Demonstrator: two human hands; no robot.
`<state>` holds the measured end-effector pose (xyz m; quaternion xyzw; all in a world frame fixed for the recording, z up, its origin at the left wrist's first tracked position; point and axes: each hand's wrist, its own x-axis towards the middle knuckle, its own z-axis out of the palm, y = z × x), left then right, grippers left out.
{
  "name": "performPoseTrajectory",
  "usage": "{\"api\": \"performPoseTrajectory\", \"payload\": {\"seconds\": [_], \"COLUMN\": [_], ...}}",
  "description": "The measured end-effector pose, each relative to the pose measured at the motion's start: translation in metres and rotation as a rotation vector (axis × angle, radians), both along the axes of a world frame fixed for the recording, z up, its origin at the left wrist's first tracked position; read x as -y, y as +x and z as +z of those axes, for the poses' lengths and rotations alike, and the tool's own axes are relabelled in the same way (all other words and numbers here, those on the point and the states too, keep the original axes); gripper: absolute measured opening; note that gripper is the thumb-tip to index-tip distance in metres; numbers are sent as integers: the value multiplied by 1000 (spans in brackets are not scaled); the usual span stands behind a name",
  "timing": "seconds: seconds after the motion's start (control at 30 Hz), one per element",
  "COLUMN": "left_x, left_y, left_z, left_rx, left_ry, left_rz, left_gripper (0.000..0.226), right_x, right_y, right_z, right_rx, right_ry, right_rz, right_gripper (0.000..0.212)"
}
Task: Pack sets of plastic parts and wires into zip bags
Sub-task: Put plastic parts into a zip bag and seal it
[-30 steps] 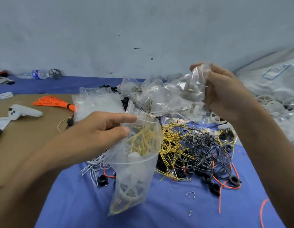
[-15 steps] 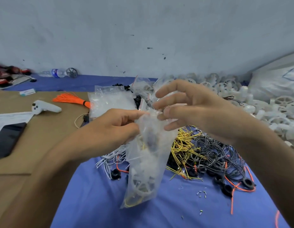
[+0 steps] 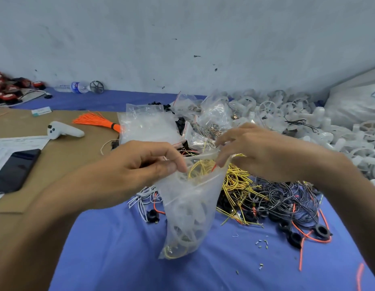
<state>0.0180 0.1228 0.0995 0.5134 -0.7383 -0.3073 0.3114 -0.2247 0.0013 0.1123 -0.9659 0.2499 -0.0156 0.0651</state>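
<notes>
Hands [image 3: 127, 171] [image 3: 264, 152] pinch crinkled clear zip bag [image 3: 188, 208] of looped yellow wires [image 3: 200, 165].

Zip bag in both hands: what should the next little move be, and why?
Probably seal the zip bag by pressing its strip shut: the left hand and right hand pinch its open top, and yellow wires and white plastic parts sit inside.

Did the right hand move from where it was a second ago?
Yes. The right hand came down from up by the pile of small bags to the mouth of the zip bag, just over the yellow wires.
</notes>
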Motion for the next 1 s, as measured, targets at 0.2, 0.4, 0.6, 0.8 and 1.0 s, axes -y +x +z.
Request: {"api": "performPoseTrajectory", "payload": {"seconds": [0.2, 0.4, 0.6, 0.8, 1.0], "left_x": [-41, -47, -20, 0, 15], "left_y": [23, 29, 6, -13, -32], "left_z": [-18, -13, -21, -64, -80], "left_rx": [349, 287, -137, -332, -446], "left_ry": [-15, -336, -285, -106, -11], "left_rz": [-111, 109, 172, 224, 260], "left_gripper": [42, 21, 9, 7, 13], "right_x": [-5, -19, -21, -17, -14], "right_y": [-15, -35, -47, -60, -70], "right_z": [4, 11, 9, -11, -16], "right_rx": [209, 377, 521, 547, 584], "right_ry": [200, 359, 478, 472, 507], "right_rz": [-58, -37, -16, -91, -110], "right_gripper": [14, 17, 28, 33, 28]}}
